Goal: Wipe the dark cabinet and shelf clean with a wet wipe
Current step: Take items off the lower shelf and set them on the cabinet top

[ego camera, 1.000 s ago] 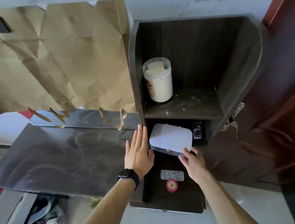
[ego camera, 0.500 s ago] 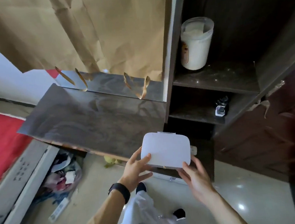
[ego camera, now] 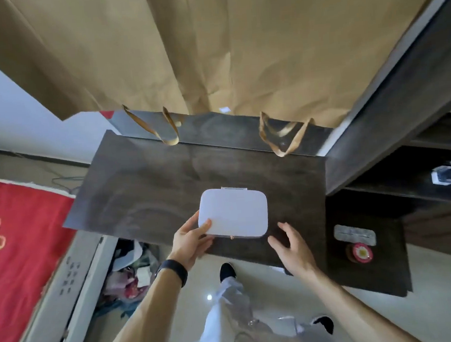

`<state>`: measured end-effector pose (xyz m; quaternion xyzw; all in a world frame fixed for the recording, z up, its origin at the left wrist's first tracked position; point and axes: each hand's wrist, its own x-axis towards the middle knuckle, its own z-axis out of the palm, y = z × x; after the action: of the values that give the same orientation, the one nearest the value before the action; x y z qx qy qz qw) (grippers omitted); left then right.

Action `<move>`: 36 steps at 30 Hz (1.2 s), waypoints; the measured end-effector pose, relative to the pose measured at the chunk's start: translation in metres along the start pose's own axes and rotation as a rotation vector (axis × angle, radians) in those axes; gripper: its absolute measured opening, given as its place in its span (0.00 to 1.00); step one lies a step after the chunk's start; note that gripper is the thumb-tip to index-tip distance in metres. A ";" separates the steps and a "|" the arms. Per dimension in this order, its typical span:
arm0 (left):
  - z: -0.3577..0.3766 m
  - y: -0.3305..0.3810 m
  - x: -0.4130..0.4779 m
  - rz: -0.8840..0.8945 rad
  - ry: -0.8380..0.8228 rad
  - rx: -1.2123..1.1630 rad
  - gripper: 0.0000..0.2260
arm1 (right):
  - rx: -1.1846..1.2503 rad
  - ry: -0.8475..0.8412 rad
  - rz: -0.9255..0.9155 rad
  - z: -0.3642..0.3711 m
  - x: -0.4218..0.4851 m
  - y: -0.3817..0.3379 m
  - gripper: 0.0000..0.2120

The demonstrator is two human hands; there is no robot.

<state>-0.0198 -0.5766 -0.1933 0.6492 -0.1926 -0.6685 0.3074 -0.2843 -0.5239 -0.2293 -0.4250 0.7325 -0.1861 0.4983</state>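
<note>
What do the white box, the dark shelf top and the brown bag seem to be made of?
White box: probably plastic, smooth matte, rounded corners. Dark shelf top: likely wood-grain laminate, with a dusty, smeared sheen. Brown bag: kraft paper, creased, matte.

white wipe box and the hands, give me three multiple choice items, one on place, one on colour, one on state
1. Where is the white wipe box?
A over the dark board
B on the floor
C inside a cabinet compartment

2. What colour is the wristband on the left arm?
A red
B black
C white

3. The right hand is:
A gripping the box
B holding a wipe
C open, beside the box

Answers:
1 A, the left hand holds it by a corner over the board, near its front edge.
2 B, the band reads black.
3 C, its fingers are spread and hold nothing.
</note>
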 end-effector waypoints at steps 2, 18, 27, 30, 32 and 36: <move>-0.019 0.028 0.026 -0.006 0.018 0.008 0.17 | -0.306 0.062 -0.068 0.018 0.022 -0.013 0.33; -0.025 0.101 0.137 0.303 0.271 0.565 0.17 | -0.810 -0.019 0.025 0.059 0.062 -0.031 0.45; -0.013 0.093 0.138 0.307 0.365 0.537 0.09 | -0.808 0.012 0.007 0.060 0.063 -0.027 0.47; -0.014 0.090 0.135 0.297 0.372 0.547 0.10 | -0.794 0.009 0.006 0.059 0.062 -0.027 0.47; -0.013 0.090 0.132 0.287 0.377 0.543 0.10 | -0.785 -0.002 0.006 0.059 0.062 -0.028 0.47; -0.012 0.092 0.129 0.257 0.381 0.553 0.12 | -0.779 -0.014 0.006 0.056 0.062 -0.028 0.46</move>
<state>0.0110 -0.7279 -0.2305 0.7912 -0.3856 -0.4142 0.2321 -0.2307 -0.5814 -0.2691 -0.5815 0.7461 0.1101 0.3051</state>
